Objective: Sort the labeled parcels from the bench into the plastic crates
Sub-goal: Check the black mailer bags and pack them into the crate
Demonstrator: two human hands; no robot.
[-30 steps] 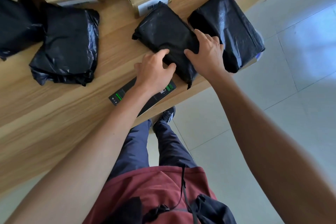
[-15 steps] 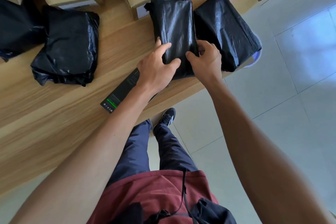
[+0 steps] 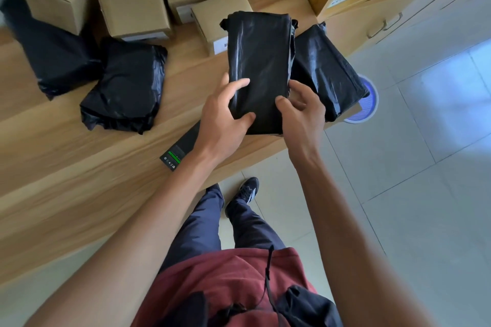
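A wood-grain tabletop (image 3: 66,167) stood over pale floor tiles (image 3: 425,194). On it lay five cardboard boxes, four black parcels and one dark scanner (image 3: 180,148). Above the tabletop's near edge, both hands held one parcel (image 3: 259,61): left hand (image 3: 223,119) and right hand (image 3: 303,111) had fingers curled around its lower end.

Person wearing maroon top (image 3: 223,281), navy trousers (image 3: 202,223), black sneakers with white stripes (image 3: 248,190); arms bare; black strap (image 3: 268,273) hanging down chest.
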